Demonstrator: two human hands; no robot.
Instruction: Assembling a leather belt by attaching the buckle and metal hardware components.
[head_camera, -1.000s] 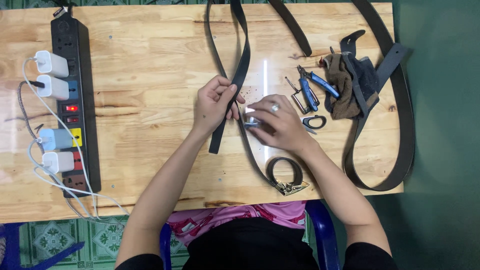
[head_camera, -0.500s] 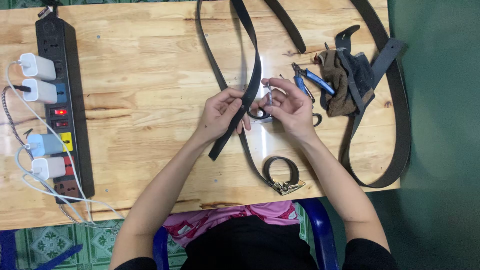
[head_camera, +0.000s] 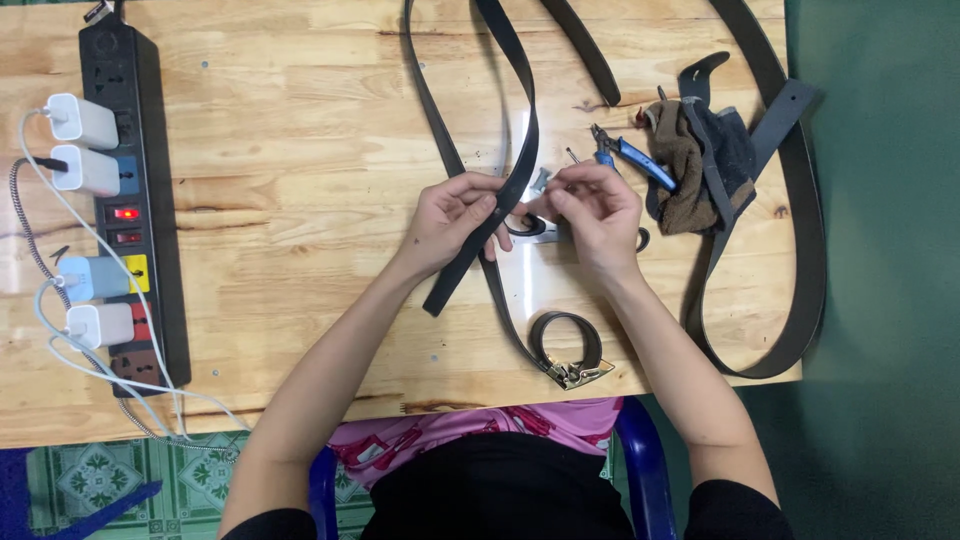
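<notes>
The left hand (head_camera: 455, 222) is closed around a dark belt (head_camera: 520, 150) near the middle of the frame, with the fingers wrapped over the strap. This belt runs from the top edge down through the hand, and its free end lies on the counter (head_camera: 280, 120) just below the hand. The right hand (head_camera: 590, 210) is just beside the left one, and its fingertips are pinched on a small metal part (head_camera: 541, 180) that touches the belt. What this part is exactly, I cannot tell; it is too small.

In the lower middle lies a rolled strap with a metal buckle (head_camera: 572, 372). In the upper right are blue pliers (head_camera: 625, 152), a brown cloth (head_camera: 690, 170) and another long strap (head_camera: 800, 240) that curves near the right edge of the counter. The cloth hides part of the strap ends there.

On the left side a black power strip (head_camera: 140, 200) lies along the counter, with four white chargers (head_camera: 85, 120) in it and coloured square patches, red, blue and yellow, beside the sockets. Its upper end is cut off by the frame. The cables (head_camera: 60, 330) hang over the lower edge.
</notes>
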